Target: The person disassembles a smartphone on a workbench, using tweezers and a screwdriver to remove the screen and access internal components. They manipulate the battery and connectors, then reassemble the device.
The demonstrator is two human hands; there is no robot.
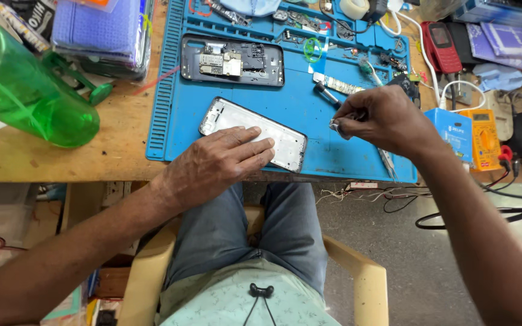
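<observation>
Worn, pale wood forms our bench (61,154), and a ribbed blue silicone mat (179,130) lies on it; a translucent green plastic jug (25,90) sits tipped at the left; an opened dark phone body (232,60) with bare circuit boards lies higher on the mat. Our left hand (215,163) lies flat, fingers spread, pressing on a white, rounded-rectangle phone frame (285,145); our right hand (382,118) is curled, pinching what seems a small metal tool (335,125), too small to identify, just beside the frame.

Wooden workbench (61,158), tan chair (357,265) (grey floor (430,271) beneath)
</observation>
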